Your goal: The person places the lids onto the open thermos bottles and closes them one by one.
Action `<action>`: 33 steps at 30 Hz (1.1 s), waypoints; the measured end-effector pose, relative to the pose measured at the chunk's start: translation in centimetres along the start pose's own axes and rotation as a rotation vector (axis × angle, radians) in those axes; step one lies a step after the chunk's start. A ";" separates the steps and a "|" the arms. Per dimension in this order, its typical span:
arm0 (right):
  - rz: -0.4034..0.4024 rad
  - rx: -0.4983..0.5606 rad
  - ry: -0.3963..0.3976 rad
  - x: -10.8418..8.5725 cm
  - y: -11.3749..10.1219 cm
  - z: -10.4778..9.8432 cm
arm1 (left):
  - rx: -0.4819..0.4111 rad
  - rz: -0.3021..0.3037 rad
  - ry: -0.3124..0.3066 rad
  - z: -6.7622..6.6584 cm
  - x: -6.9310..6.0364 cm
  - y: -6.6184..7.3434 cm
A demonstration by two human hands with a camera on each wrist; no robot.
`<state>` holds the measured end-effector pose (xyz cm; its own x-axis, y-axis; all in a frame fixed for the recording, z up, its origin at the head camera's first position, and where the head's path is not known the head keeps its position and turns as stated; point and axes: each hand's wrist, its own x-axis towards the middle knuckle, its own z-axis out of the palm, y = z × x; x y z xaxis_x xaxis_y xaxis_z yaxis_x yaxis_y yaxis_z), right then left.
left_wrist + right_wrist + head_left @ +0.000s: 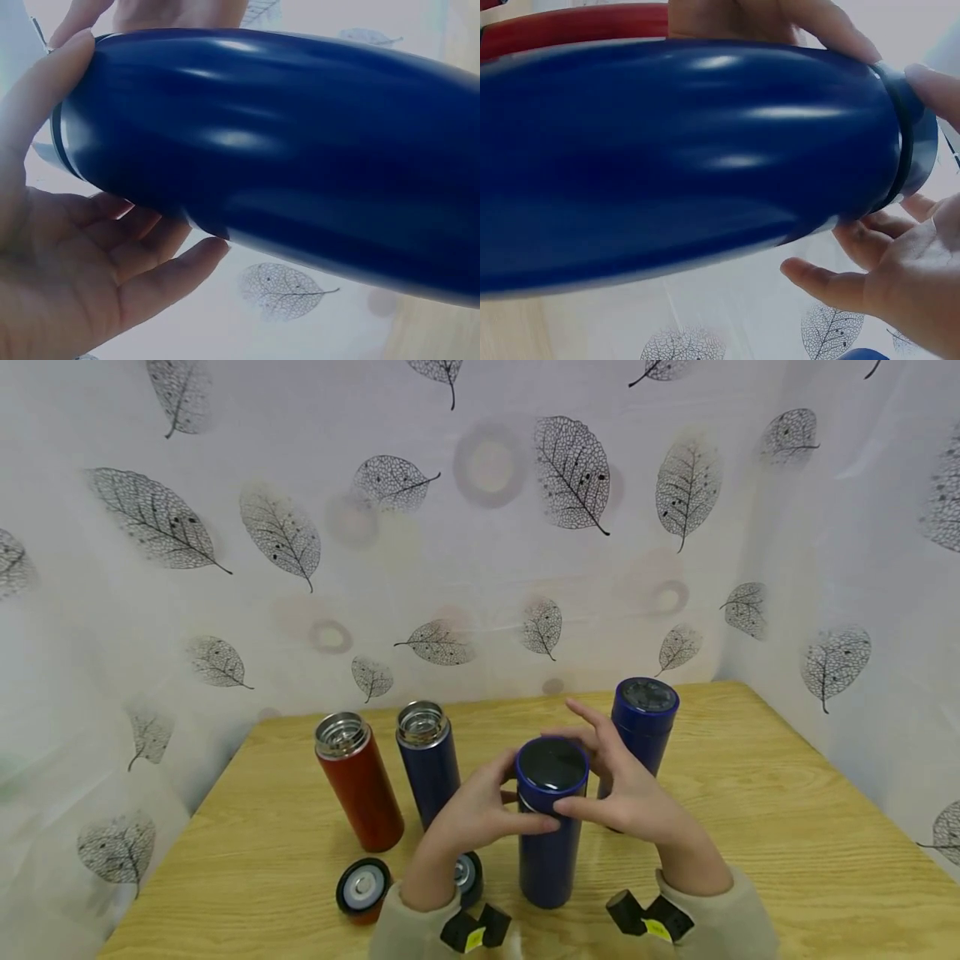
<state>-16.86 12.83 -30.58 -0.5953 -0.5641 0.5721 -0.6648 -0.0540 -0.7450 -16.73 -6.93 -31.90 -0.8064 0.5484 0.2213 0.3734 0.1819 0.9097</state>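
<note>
My left hand (480,814) grips the glossy dark-blue cylindrical bottle (549,864), upright at the yellow wood-grained table (787,793), while my right hand (630,793) pinches its black-topped blue lid (553,766). I expect it stiff, moderately heavy and slick, best held firmly just below the lid.

The near thermos (547,864) is deep blue with a black lid top (553,766). The left flask (363,792) is red, the table (757,802) yellow woodgrain, the far curtain (480,556) white with black skeleton leaves (572,472).
</note>
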 end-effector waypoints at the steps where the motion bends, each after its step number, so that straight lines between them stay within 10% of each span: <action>1: 0.001 -0.012 0.011 0.0 0.0 0.0 | 0.003 -0.004 0.007 0.1 0.0 0.0; 13: 0.109 -0.199 0.079 -0.1 0.5 0.6 | 0.006 0.055 -0.019 0.7 0.2 -0.3; 25: 0.025 0.053 -0.081 -0.2 -0.1 -0.4 | -0.122 0.076 -0.159 -0.8 0.0 -0.5; 33: 0.007 0.061 -0.054 -0.1 -0.1 -0.3 | -0.117 0.034 -0.110 -0.6 0.1 -0.4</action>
<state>-16.82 13.19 -30.44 -0.5734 -0.6080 0.5491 -0.6314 -0.0991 -0.7691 -17.20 -7.42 -32.05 -0.7370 0.6395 0.2188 0.3382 0.0687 0.9386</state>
